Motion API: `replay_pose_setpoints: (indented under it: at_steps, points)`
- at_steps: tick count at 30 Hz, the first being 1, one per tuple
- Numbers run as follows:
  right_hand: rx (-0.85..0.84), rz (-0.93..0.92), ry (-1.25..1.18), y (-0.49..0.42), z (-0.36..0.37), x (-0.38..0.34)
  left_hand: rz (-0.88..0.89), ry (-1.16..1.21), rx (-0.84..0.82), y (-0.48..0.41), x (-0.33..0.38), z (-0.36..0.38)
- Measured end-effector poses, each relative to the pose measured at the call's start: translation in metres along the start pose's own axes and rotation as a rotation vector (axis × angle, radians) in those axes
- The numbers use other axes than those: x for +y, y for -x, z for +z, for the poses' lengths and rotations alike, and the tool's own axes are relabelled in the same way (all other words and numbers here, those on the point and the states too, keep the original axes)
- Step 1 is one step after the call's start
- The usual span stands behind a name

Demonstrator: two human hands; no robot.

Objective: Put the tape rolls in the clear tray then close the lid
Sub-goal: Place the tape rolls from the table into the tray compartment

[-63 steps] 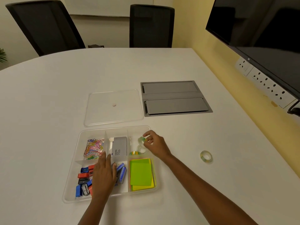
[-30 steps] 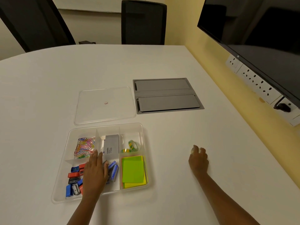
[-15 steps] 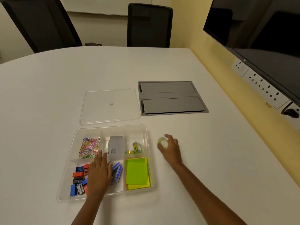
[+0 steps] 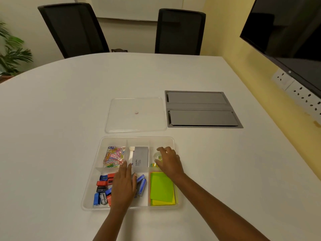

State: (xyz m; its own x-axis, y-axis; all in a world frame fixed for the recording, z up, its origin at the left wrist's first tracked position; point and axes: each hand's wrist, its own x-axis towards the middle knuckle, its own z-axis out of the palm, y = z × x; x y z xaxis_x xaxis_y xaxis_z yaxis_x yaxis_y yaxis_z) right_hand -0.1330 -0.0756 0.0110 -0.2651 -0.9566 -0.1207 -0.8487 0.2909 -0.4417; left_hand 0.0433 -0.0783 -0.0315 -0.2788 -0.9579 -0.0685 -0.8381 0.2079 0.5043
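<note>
The clear tray (image 4: 102, 142) sits on the white table in front of me, split into compartments. My right hand (image 4: 169, 161) is over its back right compartment, fingers closed on a clear tape roll (image 4: 157, 156). Another tape roll (image 4: 152, 165) with a yellow-green core lies in that compartment, partly hidden by the hand. My left hand (image 4: 123, 186) rests flat on the tray's front middle, fingers together, holding nothing. The clear lid (image 4: 136, 114) lies flat on the table just behind the tray.
The tray also holds coloured paper clips (image 4: 113, 156), a grey box (image 4: 140, 159), blue and red sharpeners (image 4: 103, 188) and green sticky notes (image 4: 161, 187). A grey cable hatch (image 4: 201, 109) is set in the table at right. Two black chairs stand behind.
My right hand picked a tape roll up from the table at the right and carried it left to the tray's back right compartment. My left hand stayed on the tray.
</note>
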Motion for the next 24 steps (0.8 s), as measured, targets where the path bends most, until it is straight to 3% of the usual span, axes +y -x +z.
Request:
replay_pose_setpoints:
  at_steps: [9, 17, 24]
  points:
    - [-0.066, -0.058, 0.083, 0.003, 0.008, 0.013, 0.020, 0.021, 0.017, 0.000, -0.001, 0.001]
    - [0.186, -0.111, -0.028, 0.019, 0.010, 0.024, 0.008, 0.037, 0.067, 0.009, 0.007, -0.009]
    - [0.181, -0.125, -0.026, 0.022, 0.000, 0.046, -0.059, 0.006, 0.069, 0.008, 0.009, -0.011]
